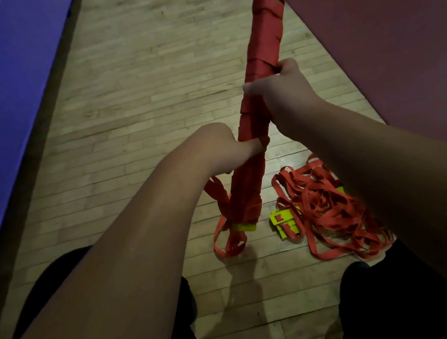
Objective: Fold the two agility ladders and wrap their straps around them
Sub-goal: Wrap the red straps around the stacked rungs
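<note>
Red rod-shaped ladder bundle (264, 57): left hand (227, 144), right hand (281, 88) fingers curled round it; 2nd ladder (328, 206) tangled on wood floor (148, 93).

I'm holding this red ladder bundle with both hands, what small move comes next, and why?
Probably free your left hand and wind the loose strap loops round the bundle at its lower end: the upper part is wrapped, the bottom hangs slack. Your right hand can steady it. The second ladder lies tangled nearby.
</note>
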`<state>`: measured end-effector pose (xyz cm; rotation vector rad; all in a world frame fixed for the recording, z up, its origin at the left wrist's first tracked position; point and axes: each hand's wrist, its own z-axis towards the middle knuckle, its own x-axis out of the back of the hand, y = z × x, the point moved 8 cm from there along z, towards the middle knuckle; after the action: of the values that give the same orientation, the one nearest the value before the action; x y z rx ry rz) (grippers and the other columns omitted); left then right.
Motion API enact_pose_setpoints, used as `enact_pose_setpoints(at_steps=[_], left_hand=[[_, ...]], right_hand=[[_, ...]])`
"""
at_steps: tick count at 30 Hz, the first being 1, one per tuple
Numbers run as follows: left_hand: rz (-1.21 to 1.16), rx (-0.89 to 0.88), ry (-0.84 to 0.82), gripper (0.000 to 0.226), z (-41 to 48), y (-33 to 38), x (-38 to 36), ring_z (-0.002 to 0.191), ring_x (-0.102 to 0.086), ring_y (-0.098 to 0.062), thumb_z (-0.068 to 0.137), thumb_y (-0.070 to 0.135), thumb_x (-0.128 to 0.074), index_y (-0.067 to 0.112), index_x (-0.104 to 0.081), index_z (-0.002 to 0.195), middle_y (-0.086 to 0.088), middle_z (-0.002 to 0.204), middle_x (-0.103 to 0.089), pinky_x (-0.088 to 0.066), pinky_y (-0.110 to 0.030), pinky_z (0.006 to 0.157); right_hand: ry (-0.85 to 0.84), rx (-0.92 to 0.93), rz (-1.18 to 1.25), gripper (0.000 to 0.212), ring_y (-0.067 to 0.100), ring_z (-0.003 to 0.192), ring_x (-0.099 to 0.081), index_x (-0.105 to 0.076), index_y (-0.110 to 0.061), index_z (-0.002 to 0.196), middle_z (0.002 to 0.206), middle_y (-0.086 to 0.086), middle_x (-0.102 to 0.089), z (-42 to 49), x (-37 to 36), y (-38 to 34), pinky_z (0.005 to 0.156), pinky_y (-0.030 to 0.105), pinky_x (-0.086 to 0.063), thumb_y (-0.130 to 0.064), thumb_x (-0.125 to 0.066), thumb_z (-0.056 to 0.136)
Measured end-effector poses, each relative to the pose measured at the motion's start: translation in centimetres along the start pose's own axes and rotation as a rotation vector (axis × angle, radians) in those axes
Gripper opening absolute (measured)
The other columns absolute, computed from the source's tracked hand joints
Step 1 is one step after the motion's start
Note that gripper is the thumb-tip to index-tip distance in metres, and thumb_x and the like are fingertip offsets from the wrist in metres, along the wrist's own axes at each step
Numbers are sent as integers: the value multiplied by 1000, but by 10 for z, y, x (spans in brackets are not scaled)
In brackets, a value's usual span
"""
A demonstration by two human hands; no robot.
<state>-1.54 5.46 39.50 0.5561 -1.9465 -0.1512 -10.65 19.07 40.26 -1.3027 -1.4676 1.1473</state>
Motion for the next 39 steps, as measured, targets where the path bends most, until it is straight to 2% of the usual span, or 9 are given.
enact_pose_setpoints(at_steps=[5, 9, 14, 19, 25, 31, 34, 36, 39], left_hand=[[52, -84, -55, 74, 4, 0, -2, 85, -73, -23, 97, 82, -54, 12, -77, 94, -8, 88, -76, -55, -39, 75], [18, -116, -86, 70, 6, 0, -5, 92, -73, -25, 100, 79, -54, 13, -78, 102, -9, 96, -76, -58, -43, 87], [-26, -123, -48, 57, 8, 7, -7, 83, -74, -21, 104, 67, -60, 15, -79, 92, -1, 85, -79, -58, -36, 77], [-114, -94, -65, 51, 8, 7, -9, 56, -70, -9, 104, 57, -66, 10, -81, 92, -1, 73, -81, -52, -22, 50], [-93, -90, -38, 79, 5, 12, -11, 71, -68, -18, 91, 93, -48, 18, -72, 87, -3, 81, -76, -48, -32, 66], [-95, -147, -57, 66, 4, 8, -5, 78, -68, -14, 96, 88, -48, 28, -74, 89, 3, 82, -73, -46, -33, 69], [-206, -196, -135, 65, -1, 4, 1, 70, -62, -13, 94, 87, -55, 26, -77, 97, 5, 77, -69, -49, -34, 72], [-305, -253, -243, 58, -8, 10, 0, 66, -55, -13, 96, 80, -60, 24, -75, 97, 2, 76, -65, -47, -35, 69], [-424, -346, -378, 48, -19, 27, -4, 57, -45, -13, 102, 65, -62, 19, -72, 94, -4, 76, -60, -41, -30, 59]], right_hand=[[-137, -75, 69, 30, 37, 93, -74, -66, -5, 105, 98, 15, -67, 0, -9, 6, 94, 59, -64, 0, -85, 82], [-112, -79, 93, 51, 43, 102, -77, -62, -11, 120, 108, 15, -70, -4, -8, 4, 85, 63, -66, 2, -87, 77], [-33, 1, 51, 50, 33, 90, -82, -57, -14, 119, 114, 19, -73, -7, -5, -3, 78, 58, -68, 3, -82, 79], [-30, 34, -11, 46, 27, 87, -82, -54, -18, 118, 113, 12, -71, -11, -3, 2, 80, 55, -69, -6, -83, 85], [-66, -84, 135, 25, 35, 102, -80, -64, -18, 118, 111, 11, -73, -16, -4, 4, 83, 52, -68, -34, -72, 100], [-137, -169, 240, 45, 38, 114, -75, -68, -16, 130, 126, 12, -73, -16, -2, 2, 86, 55, -66, -54, -61, 106], [-207, -161, 310, 56, 32, 98, -77, -66, -8, 134, 112, 13, -71, -18, 0, -5, 90, 58, -64, -55, -64, 103], [-246, -138, 376, 61, 25, 78, -69, -65, -2, 132, 95, 9, -66, -18, 2, -10, 81, 47, -65, -55, -66, 100], [-338, -124, 489, 42, 18, 72, -58, -67, -9, 102, 88, 4, -60, -20, -2, -16, 69, 32, -52, -51, -68, 97]])
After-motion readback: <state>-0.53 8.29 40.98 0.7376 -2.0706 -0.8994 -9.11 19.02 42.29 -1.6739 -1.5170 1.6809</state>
